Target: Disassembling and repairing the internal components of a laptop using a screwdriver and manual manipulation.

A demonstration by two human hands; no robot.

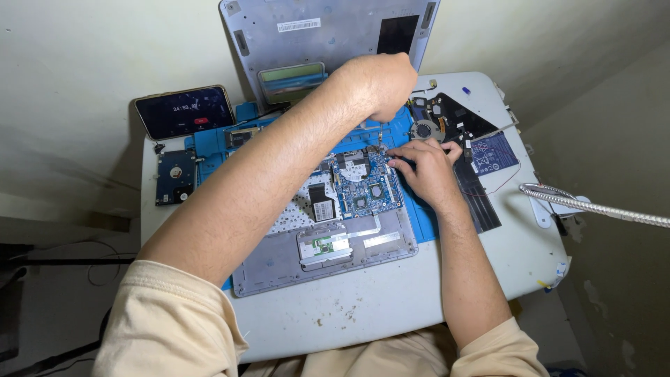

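Observation:
An opened grey laptop base (279,269) lies on a blue work mat (426,216), with its blue motherboard (366,185) exposed. My left arm crosses over the laptop. My left hand (380,84) is closed in a fist above the board's far edge; whatever it may hold is hidden. My right hand (427,171) rests at the board's right edge, its fingertips touching the upper right corner. A small green touchpad board (324,246) sits near the front of the base.
The grey bottom cover (314,35) leans against the wall behind. A phone (185,110) and a hard drive (174,176) lie at the left. A fan (423,130) and black parts (481,199) lie at the right. A flexible metal hose (593,206) reaches in from the right over the white table (391,300).

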